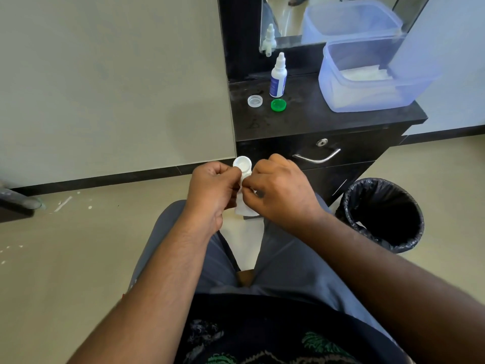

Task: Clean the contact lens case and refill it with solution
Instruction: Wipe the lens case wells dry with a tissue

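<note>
Knees in grey trousers sit lowest in my view, and above them both my hands meet. My left hand curls round the white contact lens case, one round well sticking up past my knuckles. My right hand pinches a white tissue against the case; the lower well seems wrapped in it, though my fingers hide that part. To my right a bin lined with a black bag stands on the floor beside the dark cabinet. On the cabinet top lie a clear cap and a green cap, near each other but apart, with the solution bottle upright just behind them. A translucent blue tub stands farther right before the mirror.
</note>
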Available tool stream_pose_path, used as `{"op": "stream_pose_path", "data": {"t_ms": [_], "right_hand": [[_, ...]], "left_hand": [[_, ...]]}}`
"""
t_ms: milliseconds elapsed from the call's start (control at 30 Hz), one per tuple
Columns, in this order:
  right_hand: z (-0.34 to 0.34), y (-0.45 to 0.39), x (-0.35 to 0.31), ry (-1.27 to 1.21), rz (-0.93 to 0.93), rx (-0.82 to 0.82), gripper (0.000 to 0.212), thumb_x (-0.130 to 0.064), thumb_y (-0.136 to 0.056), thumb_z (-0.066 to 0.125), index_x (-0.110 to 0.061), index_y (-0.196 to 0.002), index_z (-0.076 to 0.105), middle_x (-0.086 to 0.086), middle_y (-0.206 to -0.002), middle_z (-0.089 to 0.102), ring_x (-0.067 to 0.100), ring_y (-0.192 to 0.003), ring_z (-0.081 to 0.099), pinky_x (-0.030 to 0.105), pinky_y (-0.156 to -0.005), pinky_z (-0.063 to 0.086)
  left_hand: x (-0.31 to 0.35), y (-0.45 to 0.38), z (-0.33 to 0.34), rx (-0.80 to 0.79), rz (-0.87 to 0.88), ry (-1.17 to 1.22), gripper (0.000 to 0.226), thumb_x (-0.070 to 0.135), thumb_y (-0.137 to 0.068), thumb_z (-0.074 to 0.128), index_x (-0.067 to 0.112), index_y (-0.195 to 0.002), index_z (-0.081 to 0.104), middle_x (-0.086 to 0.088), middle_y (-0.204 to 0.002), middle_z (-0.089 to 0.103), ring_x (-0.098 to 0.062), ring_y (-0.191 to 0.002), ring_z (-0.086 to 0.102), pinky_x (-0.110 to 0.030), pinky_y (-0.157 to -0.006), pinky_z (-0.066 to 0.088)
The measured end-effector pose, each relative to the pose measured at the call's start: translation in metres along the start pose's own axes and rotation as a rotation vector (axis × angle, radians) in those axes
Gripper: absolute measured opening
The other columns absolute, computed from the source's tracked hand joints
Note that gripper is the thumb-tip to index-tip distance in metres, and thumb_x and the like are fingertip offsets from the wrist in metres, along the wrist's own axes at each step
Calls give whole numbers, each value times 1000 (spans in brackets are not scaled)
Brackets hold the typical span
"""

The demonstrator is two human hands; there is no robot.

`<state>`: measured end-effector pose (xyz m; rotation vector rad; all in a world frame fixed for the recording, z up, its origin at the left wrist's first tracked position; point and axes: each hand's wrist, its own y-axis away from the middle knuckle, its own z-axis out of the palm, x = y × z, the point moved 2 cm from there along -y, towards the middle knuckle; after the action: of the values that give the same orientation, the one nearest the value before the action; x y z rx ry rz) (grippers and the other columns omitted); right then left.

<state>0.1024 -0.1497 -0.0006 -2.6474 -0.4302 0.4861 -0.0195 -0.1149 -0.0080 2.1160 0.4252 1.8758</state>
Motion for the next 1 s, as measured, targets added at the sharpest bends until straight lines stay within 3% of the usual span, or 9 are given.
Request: {"op": "stream_pose_path", "data": {"t_ms": [67, 167, 267, 400, 533, 700, 833, 1000], "right_hand": [[3, -1, -2, -13, 7, 28, 24, -21, -82, 58, -13, -65, 72, 2, -61, 54, 15, -63, 37, 31, -51, 39], [4, 2, 5, 94, -68, 43, 26, -22, -86, 57, -13, -65, 68, 1, -64, 54, 18, -63, 42, 32, -51, 34], [0, 2, 13, 164, -235, 46, 26, -21, -91, 56, -13, -67, 65, 2, -68, 56, 20, -65, 45, 32, -55, 29], [-2, 0, 7, 198, -444, 48, 23, -16, -91, 57, -11, -69, 63, 4, -66, 53, 22, -62, 44, 33, -56, 27], [-7, 3, 16, 268, -470, 74, 23, -12, -90, 58, -12, -68, 60, 4, -65, 53, 22, -61, 43, 34, -57, 25], [-5, 4, 15, 285, -517, 96, 24, -10, -91, 56, -12, -67, 60, 4, -64, 51, 22, -60, 42, 35, -55, 27], [-3, 6, 12, 286, -430, 142, 28, -11, -88, 61, -12, -61, 55, 4, -60, 47, 21, -58, 40, 33, -57, 23], [4, 14, 8, 112, -107, 216, 28, -21, -88, 61, -11, -62, 64, 3, -62, 54, 21, -60, 44, 36, -51, 34]], "left_hand": [[2, 1, -1, 18, 8, 2, 21, -3, -79, 57, 10, -62, 57, -8, -56, 54, -18, -46, 49, -21, -41, 42], [3, -1, -7, 43, 18, 18, 11, -3, -80, 56, 4, -73, 60, -10, -57, 63, -21, -46, 59, -26, -45, 52], [1, -4, -11, 34, 5, 12, 9, -2, -82, 56, 4, -77, 61, -11, -58, 66, -24, -50, 66, -36, -57, 61], [3, 1, -7, -10, 11, -45, 12, -3, -82, 59, 4, -76, 67, -9, -61, 66, -20, -50, 64, -38, -59, 61], [9, 2, -10, -11, 25, -63, 11, -5, -81, 60, 1, -75, 67, -6, -53, 66, -20, -47, 65, -36, -56, 61], [8, 2, -8, -7, 18, -84, 10, -5, -81, 62, 1, -76, 68, -9, -57, 67, -21, -48, 65, -33, -54, 59], [8, 3, -6, -3, 19, -75, 9, -4, -80, 62, 1, -76, 67, -10, -60, 67, -21, -49, 66, -35, -57, 60], [7, 5, -1, 12, 12, 11, 10, -5, -80, 59, 3, -76, 64, -14, -66, 67, -21, -51, 65, -33, -54, 57]]}}
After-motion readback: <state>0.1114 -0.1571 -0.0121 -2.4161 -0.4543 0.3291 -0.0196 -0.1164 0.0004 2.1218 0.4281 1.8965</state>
